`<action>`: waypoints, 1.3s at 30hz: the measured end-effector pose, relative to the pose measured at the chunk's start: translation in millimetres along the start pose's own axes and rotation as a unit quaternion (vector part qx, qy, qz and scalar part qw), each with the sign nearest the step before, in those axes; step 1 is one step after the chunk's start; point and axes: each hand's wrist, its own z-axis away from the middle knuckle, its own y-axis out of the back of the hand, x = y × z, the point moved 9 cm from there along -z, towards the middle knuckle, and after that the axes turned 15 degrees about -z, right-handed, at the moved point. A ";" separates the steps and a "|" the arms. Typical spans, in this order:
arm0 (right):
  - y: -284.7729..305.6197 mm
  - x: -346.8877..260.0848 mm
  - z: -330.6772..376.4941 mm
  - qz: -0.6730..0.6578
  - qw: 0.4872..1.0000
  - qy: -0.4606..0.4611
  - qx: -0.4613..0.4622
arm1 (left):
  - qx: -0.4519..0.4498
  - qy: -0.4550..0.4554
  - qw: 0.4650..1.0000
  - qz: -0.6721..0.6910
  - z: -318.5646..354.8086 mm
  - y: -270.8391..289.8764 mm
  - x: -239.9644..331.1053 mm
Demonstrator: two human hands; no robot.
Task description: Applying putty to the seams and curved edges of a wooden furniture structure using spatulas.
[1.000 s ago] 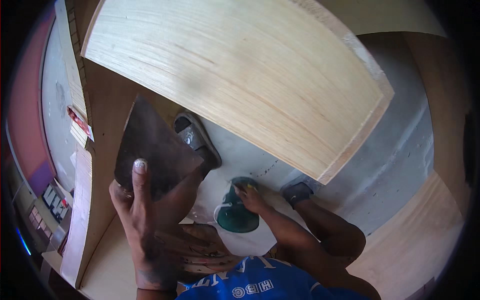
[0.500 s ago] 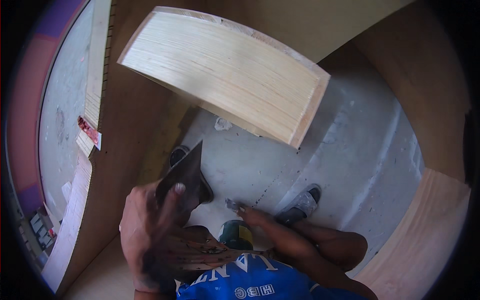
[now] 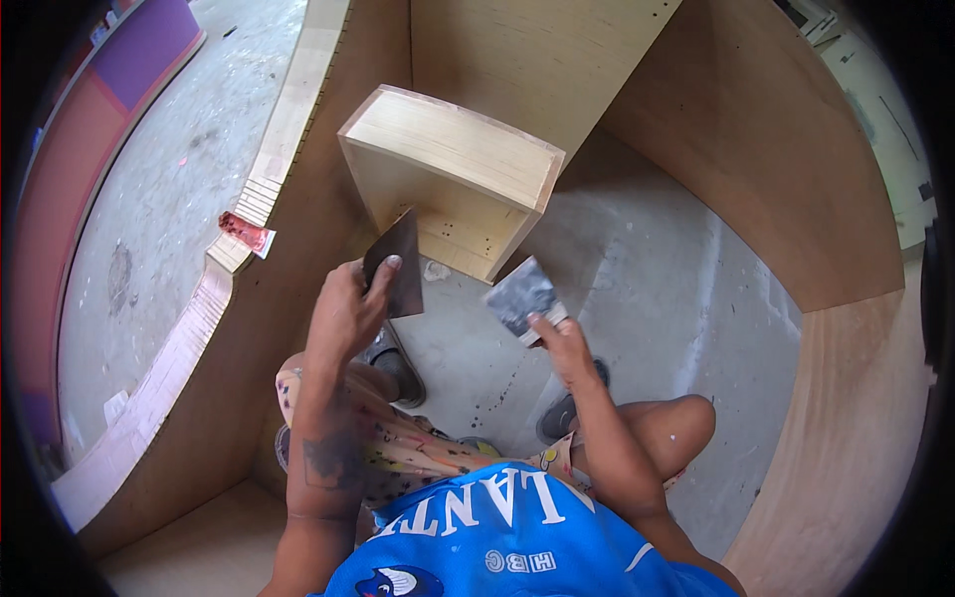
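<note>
My left hand [image 3: 350,303] is closed on a thin dark flat scraper plate [image 3: 396,271], its thumb pressed along the face. To the right, my right hand [image 3: 563,343] grips a squarish flat plate [image 3: 524,300] with grey putty-like smears across it. The two plates are apart. Just beyond them is a pale wooden box like a drawer [image 3: 453,139], tilted, with its open side and several dark spots inside showing. It stands close to the plate in my left hand; whether they touch I cannot tell.
A tall curved wooden panel [image 3: 288,239] runs along my left, with a torn red-and-white packet [image 3: 246,235] on its edge. Another curved panel [image 3: 766,159] rises at the right. My shoes and bent legs are on the grey floor [image 3: 647,328].
My right hand has come up from low near a green can, bringing the smeared plate into clear view. My left hand has moved forward. The view has shifted, and the box now looks smaller.
</note>
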 end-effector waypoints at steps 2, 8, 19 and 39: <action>-14.7 -41.3 19.4 -0.168 0.983 0.063 -0.027 | -0.032 0.015 0.998 0.051 8.9 -0.4 11.3; -46.2 -79.6 47.3 -0.248 0.957 0.149 -0.025 | -0.122 0.004 0.928 0.353 24.8 -53.7 22.9; -118.4 -145.3 6.4 -0.092 0.955 0.275 -0.055 | -0.068 -0.024 0.879 0.471 -0.7 -27.4 45.5; -148.5 -187.2 -211.8 0.762 0.635 0.120 -0.049 | 0.328 0.045 0.696 0.637 -69.9 107.7 -80.1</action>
